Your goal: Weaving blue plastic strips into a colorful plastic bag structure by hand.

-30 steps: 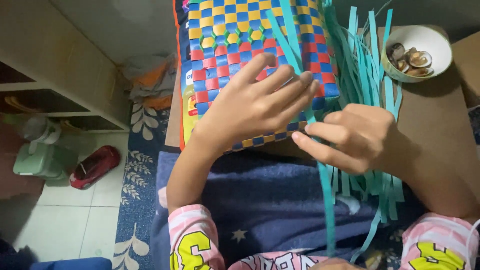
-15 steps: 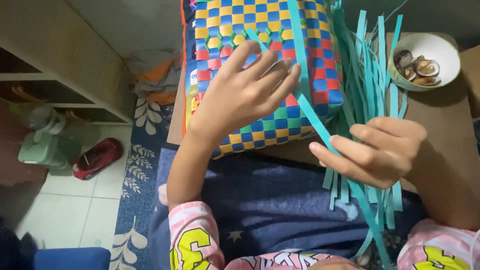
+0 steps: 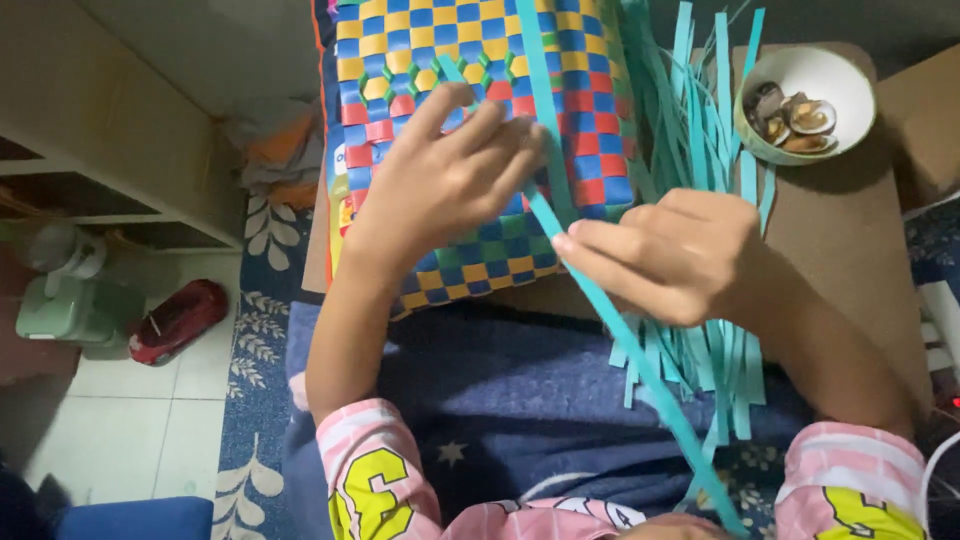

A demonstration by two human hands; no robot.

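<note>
Teal strip (image 3: 600, 310) lower; shell bowl (image 3: 810, 100) nr.

A woven mat (image 3: 480, 150) of paper strips fills the upper centre of the frame, lying on a low table (image 3: 850, 260) that runs off to the right. The left hand (image 3: 450, 185) rests flat on the mat's lower half. Just right of it, the right hand (image 3: 680, 255) pinches a single strip (image 3: 640, 370) that runs from the mat's top edge diagonally down to the lower right of the frame. Behind and below the right hand, a bundle of loose strips (image 3: 700, 120) lies on the table. A bowl (image 3: 845, 75) of shells sits at upper right. On the floor at left stands a toy car (image 3: 180, 320), with an appliance (image 3: 70, 290) left of it, below a shelf unit (image 3: 110, 150).
</note>
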